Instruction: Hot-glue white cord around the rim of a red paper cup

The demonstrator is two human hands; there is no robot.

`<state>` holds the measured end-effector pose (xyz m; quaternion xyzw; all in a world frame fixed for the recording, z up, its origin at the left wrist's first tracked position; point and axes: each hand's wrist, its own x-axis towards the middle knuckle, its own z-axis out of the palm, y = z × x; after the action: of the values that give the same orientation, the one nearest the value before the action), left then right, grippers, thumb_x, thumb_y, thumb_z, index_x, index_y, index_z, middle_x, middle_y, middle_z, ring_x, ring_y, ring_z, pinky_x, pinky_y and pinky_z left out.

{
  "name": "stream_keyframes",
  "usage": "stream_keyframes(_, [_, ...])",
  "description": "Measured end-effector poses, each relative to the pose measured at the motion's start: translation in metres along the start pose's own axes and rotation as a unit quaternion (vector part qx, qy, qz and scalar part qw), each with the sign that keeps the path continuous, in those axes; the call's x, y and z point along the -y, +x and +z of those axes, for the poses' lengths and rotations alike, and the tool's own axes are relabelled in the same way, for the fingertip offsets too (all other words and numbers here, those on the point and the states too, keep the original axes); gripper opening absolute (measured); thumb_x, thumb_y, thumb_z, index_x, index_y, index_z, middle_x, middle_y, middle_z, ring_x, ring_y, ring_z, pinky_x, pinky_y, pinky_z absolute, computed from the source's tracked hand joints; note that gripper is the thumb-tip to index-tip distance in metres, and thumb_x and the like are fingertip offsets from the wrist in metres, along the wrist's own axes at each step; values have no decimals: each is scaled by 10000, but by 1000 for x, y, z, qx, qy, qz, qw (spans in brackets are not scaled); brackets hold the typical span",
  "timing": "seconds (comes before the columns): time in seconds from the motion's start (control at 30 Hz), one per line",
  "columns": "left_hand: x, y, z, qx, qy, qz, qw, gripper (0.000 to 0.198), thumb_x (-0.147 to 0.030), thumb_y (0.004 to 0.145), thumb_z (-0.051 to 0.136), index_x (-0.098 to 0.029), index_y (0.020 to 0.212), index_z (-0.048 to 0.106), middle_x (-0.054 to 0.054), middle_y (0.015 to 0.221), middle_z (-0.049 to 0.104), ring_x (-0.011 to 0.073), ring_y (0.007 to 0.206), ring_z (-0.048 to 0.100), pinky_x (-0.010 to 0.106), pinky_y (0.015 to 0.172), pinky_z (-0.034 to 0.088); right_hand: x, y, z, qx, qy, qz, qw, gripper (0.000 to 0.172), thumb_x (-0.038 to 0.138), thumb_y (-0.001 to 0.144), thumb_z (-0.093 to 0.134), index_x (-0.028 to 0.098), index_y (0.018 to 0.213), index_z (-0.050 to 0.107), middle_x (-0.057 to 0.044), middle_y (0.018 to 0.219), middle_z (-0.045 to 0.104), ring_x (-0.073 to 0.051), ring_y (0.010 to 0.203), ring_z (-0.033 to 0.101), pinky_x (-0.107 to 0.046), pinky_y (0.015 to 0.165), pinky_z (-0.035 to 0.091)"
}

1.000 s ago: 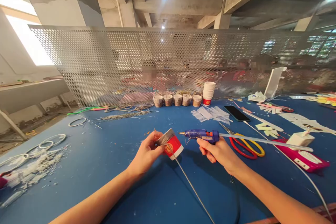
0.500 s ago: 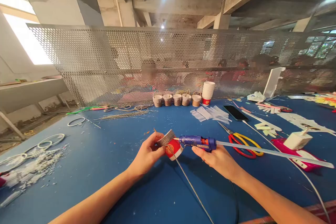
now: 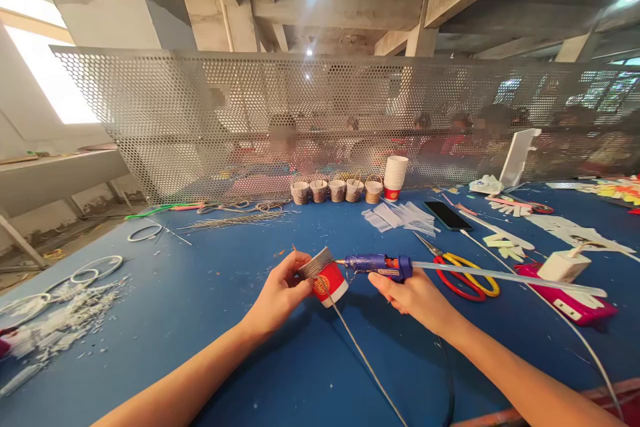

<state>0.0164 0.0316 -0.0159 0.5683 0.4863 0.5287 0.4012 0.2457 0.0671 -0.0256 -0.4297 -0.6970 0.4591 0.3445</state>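
My left hand (image 3: 281, 285) is closed on a tilted red paper cup (image 3: 336, 283), which has grey cord wound round one end. From the cup a loose length of the cord (image 3: 367, 361) runs down toward the table's near edge. My right hand (image 3: 417, 297) grips a blue hot glue gun (image 3: 373, 265) with a long clear glue stick (image 3: 505, 275) sticking out of its back. The gun's nozzle points left and sits close to the corded part of the cup; whether it touches I cannot tell.
Several small cord-wrapped cups (image 3: 336, 191) stand by a perforated screen (image 3: 240, 120), beside stacked paper cups (image 3: 396, 173). Paper strips (image 3: 400, 217), a phone (image 3: 447, 215), red-and-yellow-handled pliers (image 3: 463, 277) and a pink power strip (image 3: 575, 303) lie to the right. White scraps (image 3: 75, 310) are at left.
The glue gun has shifted slightly right, and its glue stick's rear end has swung up and to the left. The cup has barely moved in my left hand.
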Motion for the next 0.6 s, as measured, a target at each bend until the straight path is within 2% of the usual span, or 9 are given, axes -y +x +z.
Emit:
stream_keyframes(0.1, [-1,0,0,-2,-5,1,1000,147,-238,653,628,-175,766,556,-24,660,596,132,604,545,258,600,459,0,6,-4,5,45,17,999,422,537,794,537,190,564,463,49,515,462,-63,376,346,-223,406,307])
stream_keyframes(0.17, [-1,0,1,-11,1,7,1000,133,-240,659,613,-178,762,558,-29,650,589,130,597,537,258,596,452,-2,12,-7,-15,34,12,999,431,550,801,514,177,585,516,14,585,557,-63,373,388,-233,429,348])
stream_keyframes(0.23, [-2,-1,2,-18,8,13,1000,118,-229,659,593,-177,762,565,-31,644,588,128,592,526,252,587,437,-7,19,-9,-54,-58,5,997,444,555,839,444,171,677,600,-29,687,643,-106,455,517,-247,491,416])
stream_keyframes(0.3, [-2,-1,3,-20,16,12,1000,116,-214,657,574,-176,766,572,-28,637,591,132,592,522,253,586,426,-15,27,-12,-96,-183,5,978,443,534,862,408,175,792,657,-64,774,686,-182,653,631,-277,602,468])
stream_keyframes(0.37, [-2,-2,4,-21,23,8,999,124,-201,653,557,-175,774,573,-27,635,589,135,594,520,256,592,422,-24,34,-13,-130,-277,5,952,392,496,848,452,176,852,678,-100,868,697,-263,884,639,-325,729,468])
stream_keyframes(0.43, [-2,-3,6,-23,27,7,999,136,-192,644,548,-177,776,574,-29,641,582,133,597,514,252,591,416,-31,39,-14,-146,-315,9,938,349,470,826,502,175,853,687,-131,951,689,-316,1006,599,-361,799,441])
stream_keyframes(0.5, [-2,-4,8,-22,28,12,999,144,-189,634,547,-179,775,576,-32,656,577,129,600,509,246,587,411,-33,41,-15,-147,-341,18,928,355,475,838,488,187,860,694,-135,972,692,-322,1011,606,-358,790,439])
stream_keyframes(0.6, [-2,-7,9,-11,29,20,999,146,-194,643,551,-177,785,581,-31,676,575,126,615,505,240,588,408,-29,41,-18,-128,-357,30,925,395,501,865,441,203,905,695,-104,903,715,-289,914,660,-323,713,464])
